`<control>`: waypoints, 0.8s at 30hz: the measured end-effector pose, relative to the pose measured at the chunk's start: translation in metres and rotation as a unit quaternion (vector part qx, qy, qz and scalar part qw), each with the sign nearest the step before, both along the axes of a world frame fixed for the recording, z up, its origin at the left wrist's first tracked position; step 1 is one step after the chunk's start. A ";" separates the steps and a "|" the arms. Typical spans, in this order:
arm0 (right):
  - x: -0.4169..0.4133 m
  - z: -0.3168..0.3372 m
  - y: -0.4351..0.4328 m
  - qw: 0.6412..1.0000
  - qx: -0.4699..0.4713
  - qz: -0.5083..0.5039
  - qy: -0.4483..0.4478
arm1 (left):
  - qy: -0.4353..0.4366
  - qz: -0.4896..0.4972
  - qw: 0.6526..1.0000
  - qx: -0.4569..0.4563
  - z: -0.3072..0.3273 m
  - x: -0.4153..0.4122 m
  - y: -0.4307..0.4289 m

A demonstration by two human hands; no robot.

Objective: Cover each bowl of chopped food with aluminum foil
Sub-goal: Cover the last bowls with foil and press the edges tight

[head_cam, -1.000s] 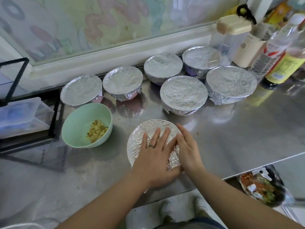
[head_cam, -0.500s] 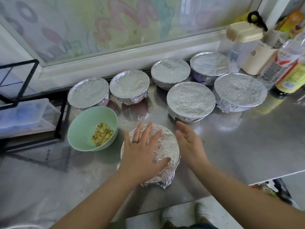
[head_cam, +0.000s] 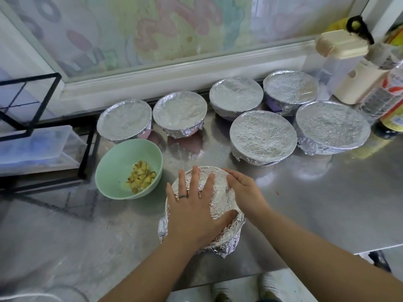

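Observation:
A foil-covered bowl [head_cam: 220, 192] stands near the front of the steel counter [head_cam: 316, 203]. My left hand [head_cam: 192, 205], a ring on one finger, lies flat with spread fingers on its foil top. My right hand [head_cam: 244, 190] curls over the bowl's right rim and presses the foil there. To the left sits an uncovered green bowl [head_cam: 115, 168] holding chopped yellow pieces [head_cam: 141, 178]. Behind stand several bowls wrapped in foil, among them one [head_cam: 262, 136] in the middle and one [head_cam: 332, 126] at the right.
A black wire rack [head_cam: 30, 105] and a clear plastic box [head_cam: 37, 147] stand at the left. Bottles [head_cam: 390, 101] and a cream-lidded container [head_cam: 340, 49] crowd the back right corner. The counter's front edge runs close below my arms.
The right hand has come from beside the bowl onto its right rim. The left hand stays flat on the foil top. The camera has drawn a little closer.

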State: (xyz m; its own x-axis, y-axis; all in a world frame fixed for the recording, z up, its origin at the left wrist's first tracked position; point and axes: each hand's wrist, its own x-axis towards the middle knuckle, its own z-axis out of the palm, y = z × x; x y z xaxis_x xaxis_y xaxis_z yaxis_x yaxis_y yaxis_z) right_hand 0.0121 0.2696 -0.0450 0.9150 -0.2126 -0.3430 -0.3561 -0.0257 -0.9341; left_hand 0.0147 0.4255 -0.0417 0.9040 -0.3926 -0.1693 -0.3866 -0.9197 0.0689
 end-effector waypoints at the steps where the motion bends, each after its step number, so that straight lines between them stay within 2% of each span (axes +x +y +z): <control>1: 0.000 0.001 0.001 1.000 0.009 -0.006 -0.002 | 0.004 0.000 1.000 -0.001 0.001 0.000 0.000; 5: -0.015 0.009 0.006 0.998 0.035 -0.056 -0.001 | 0.006 -0.036 0.999 -0.025 0.006 0.004 0.004; 7: -0.030 0.014 0.008 0.996 0.035 -0.082 0.007 | -0.014 -0.050 0.995 -0.087 0.009 0.010 0.011; 9: -0.039 0.013 0.005 0.996 -0.004 -0.084 0.006 | -0.054 -0.017 0.981 -0.187 0.009 0.012 0.018; 11: -0.029 0.015 -0.007 0.993 -0.109 -0.046 -0.004 | -0.079 0.057 0.953 -0.287 0.007 0.004 0.020; 13: -0.009 0.022 -0.013 0.988 -0.151 0.016 -0.020 | -0.057 0.148 0.915 -0.371 0.007 -0.011 0.021; 17: 0.016 0.021 -0.012 0.981 -0.150 0.123 -0.010 | -0.022 0.268 0.855 -0.443 0.008 -0.028 0.016; 24: 0.020 0.014 -0.010 0.987 -0.131 0.094 0.003 | 0.053 0.367 0.750 -0.548 0.006 -0.022 0.018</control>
